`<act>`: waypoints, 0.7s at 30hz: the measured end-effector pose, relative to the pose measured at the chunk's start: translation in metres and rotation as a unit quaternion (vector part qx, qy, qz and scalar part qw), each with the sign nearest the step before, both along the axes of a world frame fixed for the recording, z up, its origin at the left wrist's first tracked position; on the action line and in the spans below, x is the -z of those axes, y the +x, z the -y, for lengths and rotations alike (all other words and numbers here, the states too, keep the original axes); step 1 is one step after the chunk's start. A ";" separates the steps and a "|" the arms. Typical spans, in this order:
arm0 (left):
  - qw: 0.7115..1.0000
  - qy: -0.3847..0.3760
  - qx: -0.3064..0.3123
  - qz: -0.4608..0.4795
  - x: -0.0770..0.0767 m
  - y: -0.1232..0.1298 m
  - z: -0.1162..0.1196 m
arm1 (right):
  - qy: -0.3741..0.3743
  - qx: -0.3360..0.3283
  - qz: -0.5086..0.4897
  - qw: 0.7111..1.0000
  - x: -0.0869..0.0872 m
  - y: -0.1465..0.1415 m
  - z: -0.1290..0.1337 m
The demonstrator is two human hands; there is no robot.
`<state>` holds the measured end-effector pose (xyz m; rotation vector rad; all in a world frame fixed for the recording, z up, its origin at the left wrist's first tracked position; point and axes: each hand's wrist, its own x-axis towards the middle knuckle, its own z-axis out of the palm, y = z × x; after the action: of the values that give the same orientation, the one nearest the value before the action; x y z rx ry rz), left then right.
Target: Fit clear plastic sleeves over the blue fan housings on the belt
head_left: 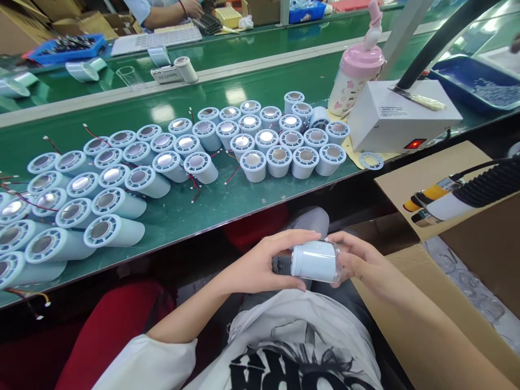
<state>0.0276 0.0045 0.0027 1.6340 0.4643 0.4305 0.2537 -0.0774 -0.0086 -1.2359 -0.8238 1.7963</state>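
Observation:
Above my lap I hold a light-blue cylindrical housing [314,261] lying on its side, with a clear plastic cover around it. My left hand [270,260] is closed about its left end, where a dark part [281,265] shows between thumb and fingers. At the other end, my right hand [361,260] grips the clear rim with thumb and fingertips. Some of my right fingers are hidden behind the cover. On the green bench [227,203] in front stand several similar light-blue housings [199,167] with silvery round centres, some trailing thin wires.
A white box [402,114] with a lit red switch stands at the bench's right, beside a pink-lidded cup [357,76]. An orange-and-white tool [439,203] hangs over cardboard [422,271] at right. Across the bench are a blue tray [67,51] and another person's arm [166,13].

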 end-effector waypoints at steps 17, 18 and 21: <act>0.998 0.039 0.008 0.048 0.011 0.003 0.002 | -0.186 -0.051 -0.104 0.976 -0.003 -0.010 -0.002; 0.998 0.033 0.009 0.046 0.011 0.003 0.002 | -0.193 -0.056 -0.100 0.975 -0.002 -0.010 -0.002; 1.000 0.014 -0.001 0.025 0.008 0.004 0.003 | -0.158 -0.056 -0.047 0.985 0.005 -0.010 0.001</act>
<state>0.0321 0.0013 -0.0051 1.6471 0.4244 0.4804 0.2437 -0.0785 -0.0133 -1.3106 -0.5791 2.1210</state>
